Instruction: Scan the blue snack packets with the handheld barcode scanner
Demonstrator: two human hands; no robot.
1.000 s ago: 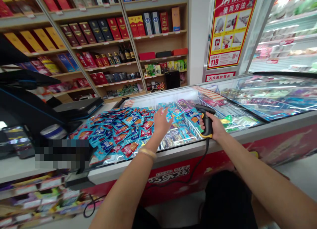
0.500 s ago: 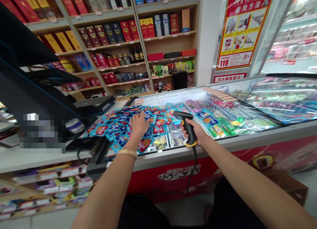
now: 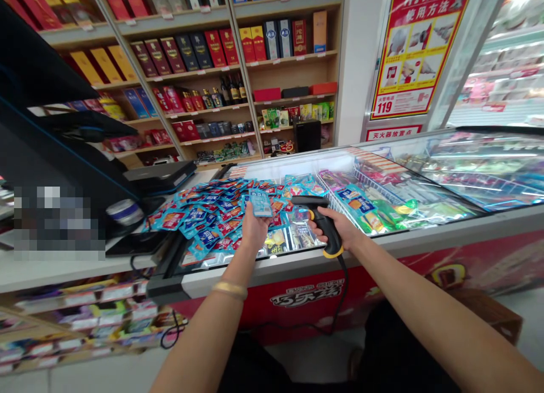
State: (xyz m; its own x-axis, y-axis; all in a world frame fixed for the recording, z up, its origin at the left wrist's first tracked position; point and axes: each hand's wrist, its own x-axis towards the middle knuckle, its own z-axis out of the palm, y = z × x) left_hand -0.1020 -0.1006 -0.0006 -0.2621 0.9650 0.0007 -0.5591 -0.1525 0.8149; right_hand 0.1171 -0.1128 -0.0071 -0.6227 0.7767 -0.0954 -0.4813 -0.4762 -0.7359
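Observation:
My left hand [image 3: 255, 229] is closed on a small light-blue snack packet [image 3: 260, 203], whose printed back faces up. In my right hand [image 3: 334, 225] is a black and yellow barcode scanner [image 3: 326, 228], held by its handle with its head pointing left toward the packet. A gap separates the scanner head from the packet. Beneath and left of my left hand, a heap of blue and red snack packets [image 3: 204, 214] lies spread over the glass top of a chest freezer [image 3: 297, 262]. The scanner's cable hangs down the freezer's front.
At the left, a counter [image 3: 25, 274] carries a dark checkout terminal [image 3: 46, 149] and a roll of tape [image 3: 125, 212]. Shelves of boxed goods [image 3: 182, 55] stand behind the freezer. A wooden box [image 3: 488, 313] sits on the floor at the right.
My left hand has come off the heap and moved right with a packet in it, turning palm up. The scanner stays in my right hand, its handle slightly more tilted.

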